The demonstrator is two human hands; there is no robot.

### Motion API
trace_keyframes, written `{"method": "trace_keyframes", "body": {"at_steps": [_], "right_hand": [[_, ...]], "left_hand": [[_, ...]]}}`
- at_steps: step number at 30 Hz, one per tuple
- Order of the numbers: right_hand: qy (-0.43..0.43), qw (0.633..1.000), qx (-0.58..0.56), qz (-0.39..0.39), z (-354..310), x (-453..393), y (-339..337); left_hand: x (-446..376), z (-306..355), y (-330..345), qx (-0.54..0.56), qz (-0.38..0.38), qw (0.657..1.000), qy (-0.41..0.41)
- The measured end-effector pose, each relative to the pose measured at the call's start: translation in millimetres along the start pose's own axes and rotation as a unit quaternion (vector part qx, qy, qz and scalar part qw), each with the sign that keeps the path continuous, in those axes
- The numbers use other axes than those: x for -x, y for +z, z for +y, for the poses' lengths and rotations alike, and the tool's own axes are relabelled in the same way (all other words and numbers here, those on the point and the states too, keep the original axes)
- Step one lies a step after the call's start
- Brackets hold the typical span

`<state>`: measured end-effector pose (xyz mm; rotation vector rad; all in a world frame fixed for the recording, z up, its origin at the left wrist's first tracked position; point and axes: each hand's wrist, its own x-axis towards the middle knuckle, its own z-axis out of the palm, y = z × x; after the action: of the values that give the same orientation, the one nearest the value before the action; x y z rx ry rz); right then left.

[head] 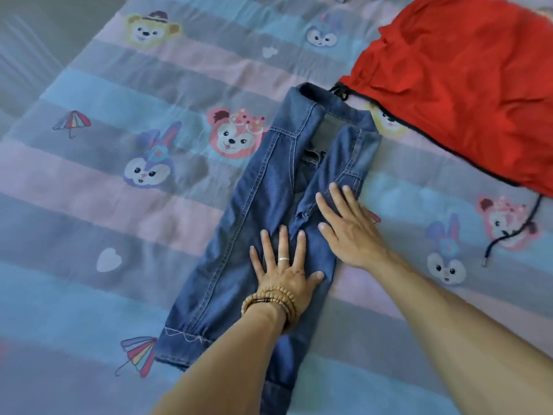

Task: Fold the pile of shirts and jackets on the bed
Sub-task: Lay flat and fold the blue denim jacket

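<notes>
Denim jacket (257,205) lay lengthwise on the bed (89,205), collar toward the far side and both side panels folded in toward the middle, as you worked over it with two bare hands. Your left hand (284,271) rested flat on the lower middle of the jacket, its fingers (264,244) straight and spread wide, gripping nothing; a ring (283,259) showed on one of them and a wooden bead bracelet (269,301) circled the wrist. Your right hand (347,223) lay palm down on the folded-in right panel, just beside the left hand but apart from it, its fingers likewise straight and spread, pressing the cloth rather than holding it, with the outer edge of the hand over the jacket's right border. The jacket's hem end ran toward you and passed under your left forearm. A red garment (463,94) with dark edging sat in a loose heap at the far right of the bed, near the jacket's collar, and its dark drawstring (514,232) trailed across the striped cartoon-print bedcover, well apart from your hands.
</notes>
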<state>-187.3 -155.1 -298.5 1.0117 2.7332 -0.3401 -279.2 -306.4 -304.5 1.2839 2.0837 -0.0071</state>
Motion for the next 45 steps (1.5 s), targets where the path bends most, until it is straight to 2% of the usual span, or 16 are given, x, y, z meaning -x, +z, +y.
{"method": "trace_keyframes", "body": {"at_steps": [4, 6, 9, 11, 13, 16, 19, 22, 28, 30, 32, 35, 37, 39, 42, 45], "right_hand": [[0.089, 0.994, -0.036, -0.051, -50.1, 65.2, 19.2], [0.104, 0.992, -0.033, -0.057, -91.5, 110.4, 30.9], [0.102, 0.988, -0.114, 0.022, -148.0, 176.4, 52.7], [0.160, 0.952, -0.235, 0.109, -176.6, 206.1, 64.3], [0.224, 0.908, -0.307, 0.175, -203.5, 226.4, 66.6], [0.209, 0.900, -0.359, 0.129, -235.6, 246.4, 69.7], [0.125, 0.969, -0.200, 0.069, -235.0, 252.6, 80.7], [0.129, 0.988, -0.078, 0.022, -217.2, 237.3, 86.5], [0.111, 0.984, -0.020, 0.136, -201.8, 203.2, 74.6], [0.120, 0.987, -0.059, 0.084, -190.2, 186.1, 40.5], [0.142, 0.976, -0.156, -0.058, -172.6, 173.8, 0.6], [0.175, 0.911, -0.256, -0.271, -134.7, 156.8, -46.4], [0.204, 0.879, -0.290, -0.319, -113.8, 151.2, -58.3], [0.253, 0.868, -0.343, -0.254, -97.5, 146.2, -51.9], [0.370, 0.812, -0.451, -0.020, -101.0, 144.7, -23.3], [0.462, 0.779, -0.392, 0.163, -139.6, 150.4, 12.8]], "left_hand": [[65.3, -38.2, -14.2, -0.145, -0.060, 0.972, 0.172], [108.6, -68.7, -0.9, -0.141, -0.050, 0.961, 0.235], [158.6, -103.9, 10.1, -0.087, -0.010, 0.953, 0.290], [171.4, -123.9, 5.1, -0.083, 0.048, 0.951, 0.293], [169.7, -143.4, -9.7, -0.113, 0.077, 0.963, 0.231], [153.0, -166.4, -23.9, -0.182, 0.039, 0.973, 0.139], [141.4, -181.1, -21.3, -0.229, 0.017, 0.956, 0.182], [140.2, -183.9, -15.1, -0.269, 0.014, 0.941, 0.204], [120.1, -164.2, -39.0, -0.303, 0.068, 0.913, 0.266], [118.1, -146.7, -58.2, -0.254, 0.047, 0.934, 0.246], [117.2, -135.1, -75.4, -0.201, -0.006, 0.951, 0.235], [105.4, -123.2, -113.0, -0.005, -0.186, 0.962, 0.199], [96.2, -126.4, -129.9, 0.133, -0.272, 0.944, 0.133], [88.1, -137.9, -125.2, 0.217, -0.229, 0.946, 0.071], [81.4, -156.7, -84.4, 0.225, -0.081, 0.971, -0.022], [87.3, -155.9, -52.4, 0.256, 0.018, 0.964, -0.077]]}}
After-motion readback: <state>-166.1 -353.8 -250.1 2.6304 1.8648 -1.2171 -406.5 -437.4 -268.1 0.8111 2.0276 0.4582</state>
